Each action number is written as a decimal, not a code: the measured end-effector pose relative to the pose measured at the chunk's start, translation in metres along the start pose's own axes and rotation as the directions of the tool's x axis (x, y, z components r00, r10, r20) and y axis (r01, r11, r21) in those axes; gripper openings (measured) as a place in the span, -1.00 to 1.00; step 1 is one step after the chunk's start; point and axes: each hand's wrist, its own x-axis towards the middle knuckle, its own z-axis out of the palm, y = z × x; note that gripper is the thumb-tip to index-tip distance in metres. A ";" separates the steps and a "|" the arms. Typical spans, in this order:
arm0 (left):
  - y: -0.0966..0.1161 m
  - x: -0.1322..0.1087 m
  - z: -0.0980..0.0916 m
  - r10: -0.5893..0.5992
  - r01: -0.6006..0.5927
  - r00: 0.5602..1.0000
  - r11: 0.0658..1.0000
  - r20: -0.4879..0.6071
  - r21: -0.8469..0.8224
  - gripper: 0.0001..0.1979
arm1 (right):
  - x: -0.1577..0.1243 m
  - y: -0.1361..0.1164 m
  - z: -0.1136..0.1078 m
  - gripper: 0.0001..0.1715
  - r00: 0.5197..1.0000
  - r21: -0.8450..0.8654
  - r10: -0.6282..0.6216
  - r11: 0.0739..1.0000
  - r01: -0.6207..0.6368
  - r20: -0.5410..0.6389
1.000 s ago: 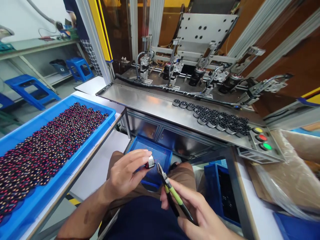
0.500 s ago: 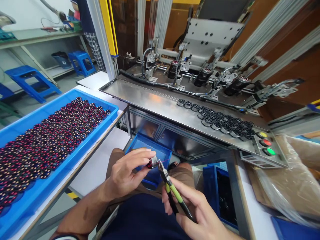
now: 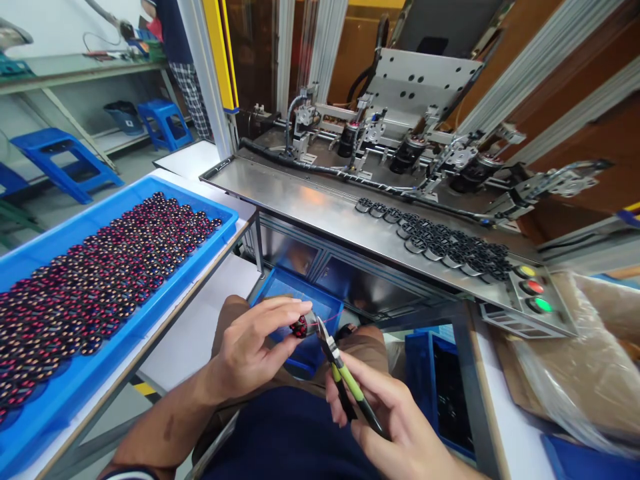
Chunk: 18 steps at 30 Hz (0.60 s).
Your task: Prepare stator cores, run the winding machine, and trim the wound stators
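Note:
My left hand (image 3: 253,343) pinches a small wound motor stator (image 3: 300,326) between thumb and fingers, above my lap. Red windings show on the side towards my palm, and a thin red wire sticks out to the right. My right hand (image 3: 383,413) is wrapped round the green-and-black handles of a pair of cutting pliers (image 3: 345,373). The jaws point up and left, close beside the stator and its wire. Whether the jaws touch the wire, I cannot tell.
At left, a blue tray (image 3: 113,370) holds many wound stators. Dark ring parts (image 3: 445,243) stand in rows on the metal ledge (image 3: 280,190) before the machine. A button box (image 3: 537,293) sits at right, near a plastic-lined carton (image 3: 590,353). Blue bins (image 3: 435,387) stand below.
The stator has turned slightly in my left fingers, so more of its red windings shows. The pliers have barely moved and stay beside it.

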 end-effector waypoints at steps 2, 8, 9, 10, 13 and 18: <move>0.000 0.000 0.000 0.004 -0.004 1.000 1.000 0.001 0.026 -0.35 | 0.000 0.000 0.001 -0.26 1.000 -0.073 -0.021 0.997 0.019 -0.021; -0.004 0.000 0.001 0.087 -0.088 0.996 0.989 0.012 0.118 -0.37 | -0.003 0.007 -0.001 -0.34 0.985 -0.124 -0.049 0.992 0.029 -0.167; -0.004 0.000 0.001 0.097 -0.098 0.995 0.987 0.014 0.128 -0.38 | -0.004 0.009 -0.003 -0.35 0.983 -0.100 -0.046 0.995 0.029 -0.180; -0.004 -0.001 0.001 0.103 -0.104 0.995 0.984 0.016 0.145 -0.39 | -0.006 0.011 -0.006 -0.35 0.981 -0.077 -0.047 0.996 0.033 -0.188; -0.004 -0.003 0.000 0.111 -0.109 0.994 0.967 0.004 0.229 -0.45 | -0.012 0.017 -0.011 -0.37 0.981 -0.013 -0.046 0.999 0.044 -0.190; -0.006 -0.004 -0.001 0.095 -0.083 0.995 0.969 -0.042 0.233 -0.46 | -0.017 0.024 -0.014 -0.41 0.971 0.061 -0.034 0.997 0.050 -0.238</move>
